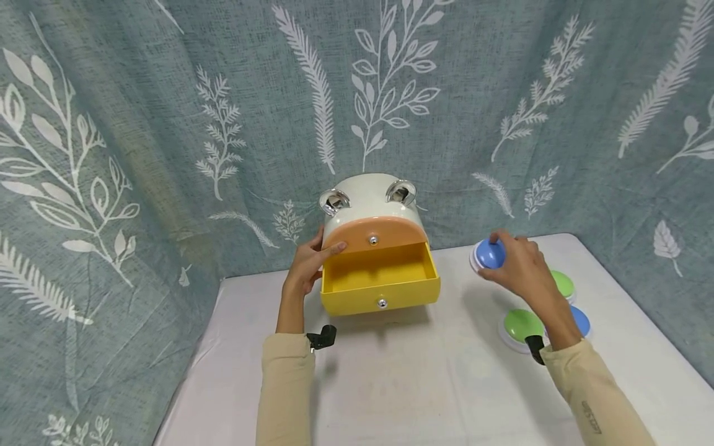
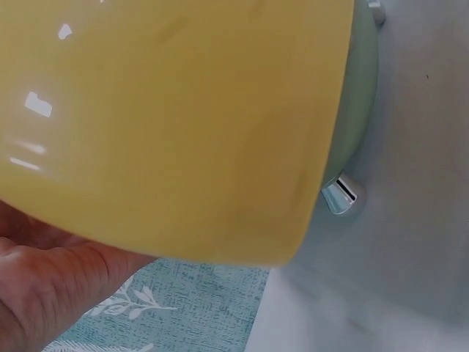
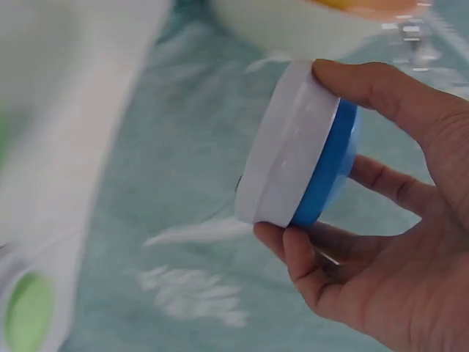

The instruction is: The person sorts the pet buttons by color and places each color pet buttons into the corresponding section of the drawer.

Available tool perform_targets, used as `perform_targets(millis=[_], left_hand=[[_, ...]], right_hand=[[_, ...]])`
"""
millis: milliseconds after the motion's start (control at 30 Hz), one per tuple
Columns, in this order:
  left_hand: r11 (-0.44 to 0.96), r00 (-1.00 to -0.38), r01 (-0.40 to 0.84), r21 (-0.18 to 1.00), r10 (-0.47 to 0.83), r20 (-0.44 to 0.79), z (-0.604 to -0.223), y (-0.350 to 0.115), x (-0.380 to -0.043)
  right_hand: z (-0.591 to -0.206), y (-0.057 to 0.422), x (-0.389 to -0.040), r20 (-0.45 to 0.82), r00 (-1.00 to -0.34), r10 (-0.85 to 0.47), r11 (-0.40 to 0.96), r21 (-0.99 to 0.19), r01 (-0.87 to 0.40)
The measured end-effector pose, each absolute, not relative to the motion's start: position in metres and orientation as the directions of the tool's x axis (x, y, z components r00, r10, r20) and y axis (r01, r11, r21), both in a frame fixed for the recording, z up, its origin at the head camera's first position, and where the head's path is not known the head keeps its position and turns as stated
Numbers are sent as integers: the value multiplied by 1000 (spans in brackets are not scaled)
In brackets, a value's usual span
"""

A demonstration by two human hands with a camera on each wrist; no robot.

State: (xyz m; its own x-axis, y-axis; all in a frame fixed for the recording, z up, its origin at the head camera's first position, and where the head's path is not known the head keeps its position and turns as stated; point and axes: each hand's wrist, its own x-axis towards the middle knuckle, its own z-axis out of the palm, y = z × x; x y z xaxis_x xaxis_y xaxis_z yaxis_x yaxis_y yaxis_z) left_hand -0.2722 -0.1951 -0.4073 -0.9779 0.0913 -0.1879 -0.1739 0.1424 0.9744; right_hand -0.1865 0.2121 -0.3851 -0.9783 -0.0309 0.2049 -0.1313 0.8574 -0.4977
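Note:
In the head view a small frog-like drawer cabinet with a white top and two silver eye rings stands on the table. Its orange drawer is closed. The yellow drawer below is pulled out, with nothing inside. My left hand holds the cabinet's left side, thumb on the orange front. In the left wrist view the yellow drawer front covers most of that hand's fingers. My right hand grips a round push light with a blue dome by its white rim, held tilted in the right wrist view.
On the right of the white table lie two green-domed lights, a nearer one and a farther one, plus another blue-domed light partly behind my right wrist. A patterned green curtain hangs behind and at both sides.

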Motion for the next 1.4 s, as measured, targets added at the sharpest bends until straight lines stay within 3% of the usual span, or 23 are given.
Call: perform_targets(millis=[200, 433, 1000, 1400], left_hand=[[130, -976, -190, 973, 85, -202, -408, -195, -272], [125, -974, -202, 971, 74, -212, -407, -195, -273], [127, -978, -181, 975, 84, -193, -409, -193, -273], [113, -982, -164, 980, 75, -173, -410, -195, -272]], right_hand=[[-348, 177, -175, 303, -947, -111, 756, -593, -278], [-335, 127, -183, 334, -901, -276, 640, -636, -431], [-382, 23, -211, 209, -943, -259, 707, -624, -333], [-384, -1, -232, 89, -890, -446, 681, -612, -402]])
